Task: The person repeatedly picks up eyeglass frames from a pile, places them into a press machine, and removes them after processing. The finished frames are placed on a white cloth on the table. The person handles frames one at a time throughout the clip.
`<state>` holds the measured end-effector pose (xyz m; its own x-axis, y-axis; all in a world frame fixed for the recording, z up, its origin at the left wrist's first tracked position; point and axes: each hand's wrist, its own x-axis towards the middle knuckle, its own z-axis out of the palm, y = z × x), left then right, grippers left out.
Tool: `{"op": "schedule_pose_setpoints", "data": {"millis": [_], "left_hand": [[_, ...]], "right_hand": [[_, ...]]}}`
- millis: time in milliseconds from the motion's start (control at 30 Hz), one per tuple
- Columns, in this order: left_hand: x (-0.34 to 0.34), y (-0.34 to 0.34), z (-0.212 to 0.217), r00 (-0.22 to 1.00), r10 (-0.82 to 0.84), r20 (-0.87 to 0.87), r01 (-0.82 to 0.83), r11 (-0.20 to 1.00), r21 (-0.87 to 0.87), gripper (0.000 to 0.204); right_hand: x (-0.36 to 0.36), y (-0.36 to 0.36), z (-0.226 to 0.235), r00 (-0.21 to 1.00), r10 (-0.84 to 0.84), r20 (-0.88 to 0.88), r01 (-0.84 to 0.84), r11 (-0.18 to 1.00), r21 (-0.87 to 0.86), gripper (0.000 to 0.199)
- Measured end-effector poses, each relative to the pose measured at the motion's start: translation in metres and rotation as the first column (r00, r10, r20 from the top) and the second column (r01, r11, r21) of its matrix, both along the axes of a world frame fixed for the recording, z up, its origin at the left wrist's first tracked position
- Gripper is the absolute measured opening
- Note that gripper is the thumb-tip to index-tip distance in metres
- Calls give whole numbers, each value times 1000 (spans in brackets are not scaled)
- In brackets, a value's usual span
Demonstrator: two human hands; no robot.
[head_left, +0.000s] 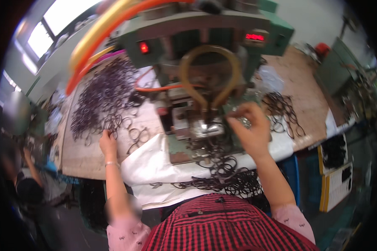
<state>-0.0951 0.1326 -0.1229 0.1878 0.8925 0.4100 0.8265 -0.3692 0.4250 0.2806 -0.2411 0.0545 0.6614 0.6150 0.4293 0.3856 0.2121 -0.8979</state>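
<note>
My left hand reaches out over the table on the left, its fingertips together on a thin dark ring at the edge of a large pile of similar rings. Beside the press's work spot, my right hand is raised with thumb and forefinger curled into a pinch; what they hold, if anything, is too blurred to make out. Between my hands stands a green press with a shiny metal block under its head. A thick amber tube loop hangs in front of that head.
Dark rings are heaped on white sheeting at the table's near edge. More dark loops and a clear plastic bag lie to the right. An orange hose arches at upper left. Another person's arm shows far left.
</note>
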Motion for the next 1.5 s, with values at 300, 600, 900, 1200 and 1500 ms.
{"op": "schedule_pose_setpoints", "data": {"millis": [300, 600, 900, 1200, 1500], "left_hand": [[133, -197, 172, 298, -442, 846, 603, 775, 192, 14], [198, -223, 236, 110, -603, 790, 590, 679, 436, 13], [165, -239, 239, -41, -710, 703, 640, 521, 565, 8], [186, -257, 251, 76, -723, 686, 670, 547, 502, 14], [211, -227, 249, 181, -683, 708, 653, 621, 433, 14]], "right_hand": [[-14, 20, 2, 971, 118, -209, -118, 993, 11, 36], [-45, 28, 14, 819, 207, -534, -133, 976, 175, 49], [30, -6, -31, 650, -307, 695, 570, 803, -177, 25], [59, -17, -82, 685, -296, 666, 543, 817, -196, 12], [63, -26, -86, 750, -168, -639, 236, 972, 21, 16]]}}
